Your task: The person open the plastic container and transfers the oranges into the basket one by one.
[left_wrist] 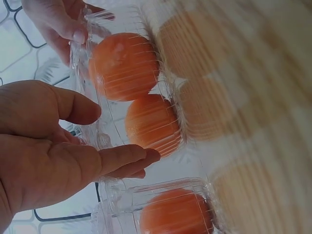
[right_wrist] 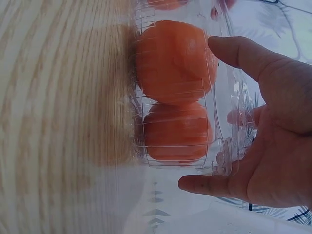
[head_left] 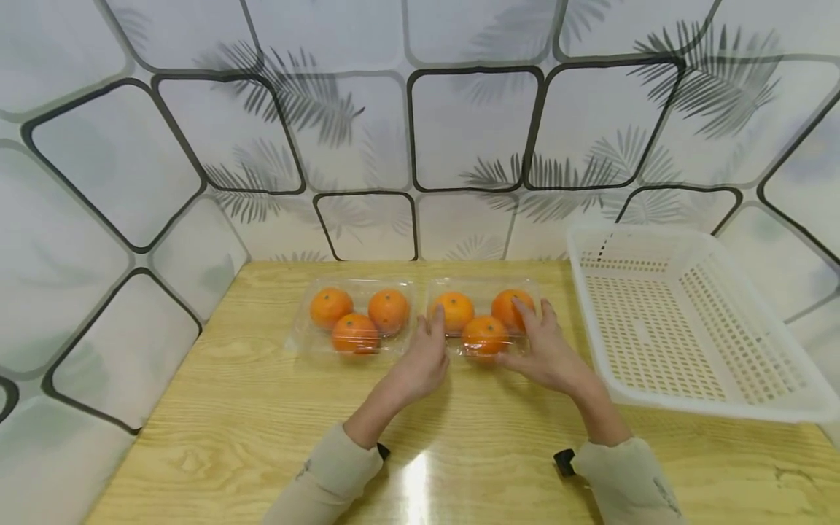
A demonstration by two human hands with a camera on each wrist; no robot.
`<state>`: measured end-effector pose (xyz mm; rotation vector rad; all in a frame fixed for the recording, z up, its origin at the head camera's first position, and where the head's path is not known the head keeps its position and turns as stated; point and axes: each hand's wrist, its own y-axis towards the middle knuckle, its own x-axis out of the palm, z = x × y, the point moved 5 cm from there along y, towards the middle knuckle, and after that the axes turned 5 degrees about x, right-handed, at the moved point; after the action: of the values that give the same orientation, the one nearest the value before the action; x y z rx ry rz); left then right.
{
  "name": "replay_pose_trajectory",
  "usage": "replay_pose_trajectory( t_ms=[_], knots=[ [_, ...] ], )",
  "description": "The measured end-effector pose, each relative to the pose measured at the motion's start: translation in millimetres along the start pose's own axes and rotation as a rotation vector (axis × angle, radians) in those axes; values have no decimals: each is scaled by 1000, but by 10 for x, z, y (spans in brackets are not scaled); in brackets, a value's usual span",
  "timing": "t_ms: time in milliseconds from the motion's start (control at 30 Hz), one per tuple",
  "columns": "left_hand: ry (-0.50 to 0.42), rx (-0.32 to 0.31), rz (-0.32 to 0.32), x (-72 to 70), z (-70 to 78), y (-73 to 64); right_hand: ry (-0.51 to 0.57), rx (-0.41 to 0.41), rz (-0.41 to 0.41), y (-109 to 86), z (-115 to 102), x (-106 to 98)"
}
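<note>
Two clear plastic boxes lie side by side on the table. The right box [head_left: 482, 293] holds three mandarins [head_left: 484, 337], and the left box [head_left: 359, 290] holds three more mandarins [head_left: 355, 334]. My left hand [head_left: 423, 362] is at the right box's left end, its fingers extended along the side, as the left wrist view shows. At the other end, my right hand [head_left: 550, 356] spreads around the front right corner. Its thumb [right_wrist: 239, 53] is by the front edge, and some fingers show through the plastic. Whether the box's lid is fastened, I cannot tell.
A white perforated plastic basket [head_left: 593, 350] stands at the right of the wooden table [head_left: 230, 408]. Patterned cloth [head_left: 367, 138] hangs behind the table and along its sides. Dark wrist straps [head_left: 564, 462] show by both sleeves.
</note>
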<state>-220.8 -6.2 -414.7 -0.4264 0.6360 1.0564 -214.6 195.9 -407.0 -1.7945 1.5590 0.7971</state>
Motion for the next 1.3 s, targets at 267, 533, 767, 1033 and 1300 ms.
replay_pose_trajectory(
  t_ms=[267, 533, 767, 1033, 1300],
  knots=[
    [238, 124, 89, -2, 77, 15, 23, 0, -20, -28, -21, -23],
    [410, 74, 174, 30, 128, 47, 25, 13, -22, -42, -37, -26],
    [576, 59, 223, 42, 195, 59, 14, 20, 0, -26, -41, -25],
    [632, 57, 240, 43, 207, 33, 9, 5, 12, -2, -45, -13],
    [644, 63, 224, 30, 196, 21, 4, 9, 13, 6, -41, 5]
  ],
)
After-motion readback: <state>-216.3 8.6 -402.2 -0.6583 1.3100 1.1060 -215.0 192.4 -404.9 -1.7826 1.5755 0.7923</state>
